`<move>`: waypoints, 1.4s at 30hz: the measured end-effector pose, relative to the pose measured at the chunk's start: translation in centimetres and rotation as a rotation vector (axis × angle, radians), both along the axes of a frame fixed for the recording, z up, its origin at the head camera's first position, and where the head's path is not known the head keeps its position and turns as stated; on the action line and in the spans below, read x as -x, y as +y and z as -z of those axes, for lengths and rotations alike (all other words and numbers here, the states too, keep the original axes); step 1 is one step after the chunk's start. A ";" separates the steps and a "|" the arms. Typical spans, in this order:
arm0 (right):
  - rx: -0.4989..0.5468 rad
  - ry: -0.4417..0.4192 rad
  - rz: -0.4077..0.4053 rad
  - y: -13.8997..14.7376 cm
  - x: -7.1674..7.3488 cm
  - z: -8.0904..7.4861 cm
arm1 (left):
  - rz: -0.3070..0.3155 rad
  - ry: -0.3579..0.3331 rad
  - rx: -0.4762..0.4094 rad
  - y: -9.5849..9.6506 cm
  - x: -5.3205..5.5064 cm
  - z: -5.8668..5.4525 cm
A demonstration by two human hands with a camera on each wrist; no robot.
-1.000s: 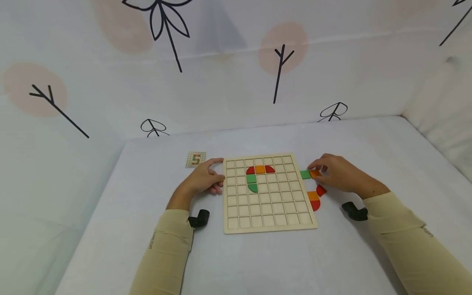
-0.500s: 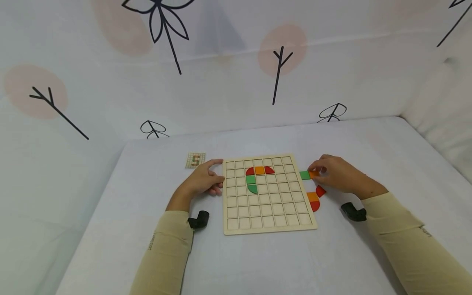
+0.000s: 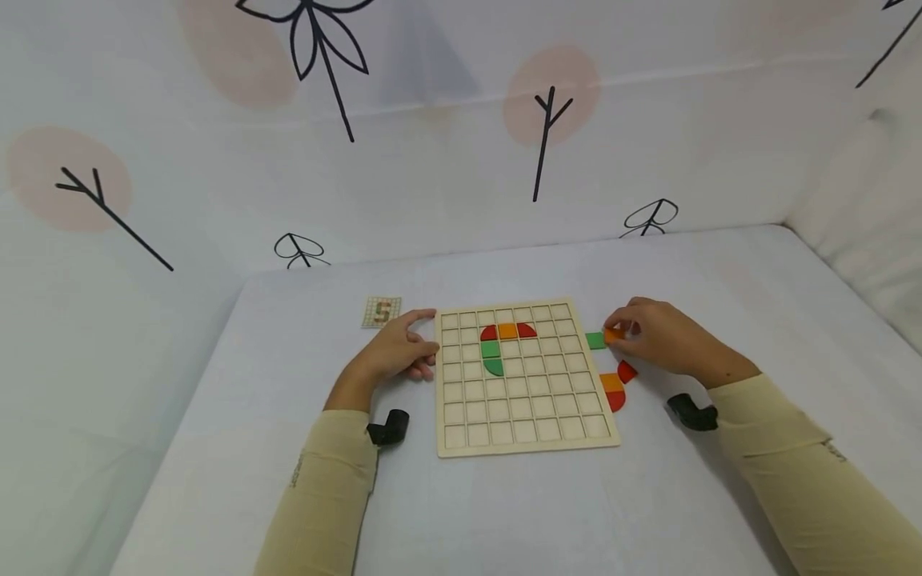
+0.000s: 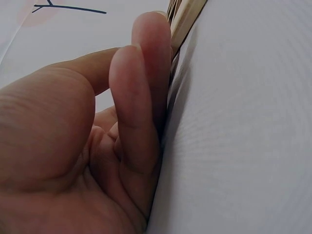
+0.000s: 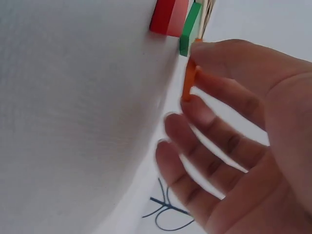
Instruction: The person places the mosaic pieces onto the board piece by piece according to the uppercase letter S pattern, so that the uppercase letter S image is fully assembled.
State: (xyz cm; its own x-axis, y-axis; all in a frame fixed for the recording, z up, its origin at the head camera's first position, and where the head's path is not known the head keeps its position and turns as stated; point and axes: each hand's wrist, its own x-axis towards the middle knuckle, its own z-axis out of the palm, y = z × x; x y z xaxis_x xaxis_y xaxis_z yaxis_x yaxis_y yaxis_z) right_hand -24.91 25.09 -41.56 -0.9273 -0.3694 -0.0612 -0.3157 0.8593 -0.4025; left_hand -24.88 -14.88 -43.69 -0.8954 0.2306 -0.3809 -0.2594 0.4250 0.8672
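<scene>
My right hand (image 3: 661, 340) pinches an orange square tile (image 3: 614, 335) between thumb and fingertips, just right of a green square tile (image 3: 595, 342). In the right wrist view the orange tile (image 5: 188, 80) is held edge-on, its other fingers spread below. A pale wooden grid board (image 3: 529, 410) lies in the middle. On it, red quarter-round tiles (image 3: 527, 330) flank an orange square (image 3: 507, 330), with a green square (image 3: 491, 349) and a green quarter-round (image 3: 493, 367) below. My left hand (image 3: 392, 348) touches the board's left edge with forefinger and thumb.
Beside the board's right edge lie another orange tile (image 3: 611, 382), a red rounded tile (image 3: 615, 401) and a red quarter-round (image 3: 627, 371). A small pattern card (image 3: 382, 311) sits beyond the left hand. White patterned cloth (image 3: 446, 176) rises behind the table.
My right hand has risen slightly, and the orange tile it pinches has tilted up beside the green one. My left hand stays against the board.
</scene>
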 end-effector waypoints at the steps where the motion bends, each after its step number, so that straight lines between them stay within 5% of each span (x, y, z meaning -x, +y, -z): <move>1: 0.003 0.008 -0.004 -0.1 0.0 -0.1 | -0.003 0.004 0.002 0.0 0.0 -0.1; 13: 0.064 0.107 -0.023 -1.6 -1.7 -2.7 | 0.022 0.005 -0.003 0.7 0.4 -0.1; 26: 0.127 0.202 -0.112 -5.9 -1.5 -4.1 | -0.001 0.007 0.013 0.4 0.2 0.3; 35: 0.343 0.287 -0.121 -9.0 -1.7 -3.9 | 0.006 0.007 0.011 0.2 0.1 0.4; 42: 0.505 0.221 -0.130 -10.9 -2.3 -3.2 | 0.006 0.017 0.007 0.0 0.1 -0.1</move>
State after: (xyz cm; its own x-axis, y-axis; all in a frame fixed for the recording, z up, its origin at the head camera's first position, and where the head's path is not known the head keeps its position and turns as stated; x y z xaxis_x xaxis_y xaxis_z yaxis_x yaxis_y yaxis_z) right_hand -22.60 14.20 -38.41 -0.8430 -0.4143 0.3431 -0.5294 0.5261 -0.6655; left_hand -24.94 -14.86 -43.63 -0.9002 0.2331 -0.3677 -0.2426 0.4328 0.8682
